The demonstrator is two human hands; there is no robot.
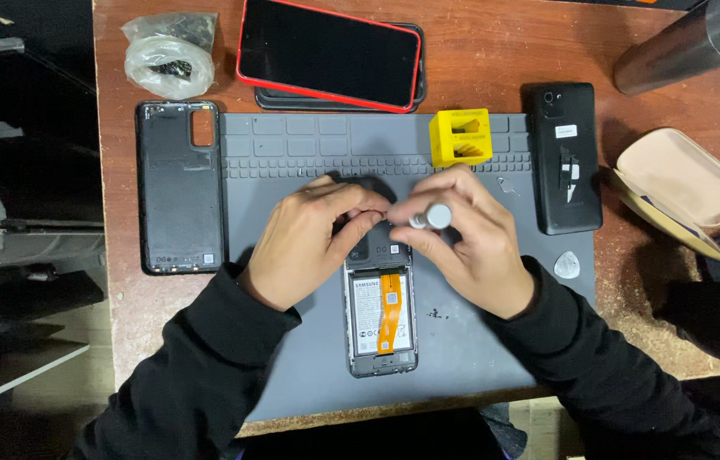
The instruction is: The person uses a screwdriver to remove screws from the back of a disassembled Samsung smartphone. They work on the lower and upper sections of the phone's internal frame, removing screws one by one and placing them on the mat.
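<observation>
An opened phone lies on a grey work mat, its white battery and orange flex cable showing. My left hand pinches at the phone's upper end, where a dark piece sits under the fingers. My right hand holds a small screwdriver with a silver cap upright over the same spot. The tip is hidden behind my fingers.
A black back cover lies left of the mat. A red-edged phone rests at the top, a yellow block and a black phone to the right. Tiny screws, a pick, a beige case and a plastic bag lie around.
</observation>
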